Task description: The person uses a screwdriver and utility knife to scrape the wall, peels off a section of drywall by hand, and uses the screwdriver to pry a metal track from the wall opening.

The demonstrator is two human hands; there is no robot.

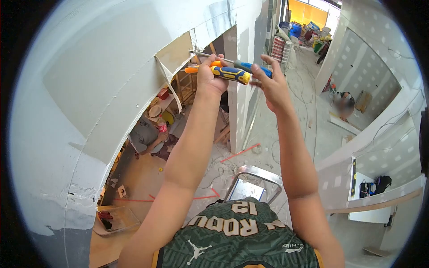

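Note:
Both my hands are raised in front of the drywall edge. My left hand (212, 80) is closed around a yellow-and-blue handled tool (231, 74) with an orange part sticking out on its left side. Just above it lies a screwdriver (252, 68) with a blue-grey handle, its metal shaft crossing my left fingers and pointing left. The fingers of my right hand (273, 85) are bent around the end of that blue handle. Beside the hands, a torn strip (170, 78) hangs from the cut edge of the white wall panel (120, 80).
A metal ladder top (259, 170) stands below me. Through the wall opening, a seated person (145, 134) is near a red-labelled bottle (162, 125). Another person (345, 103) is low at the right. Cables (304, 89) cross the floor; a white column (243, 102) stands ahead.

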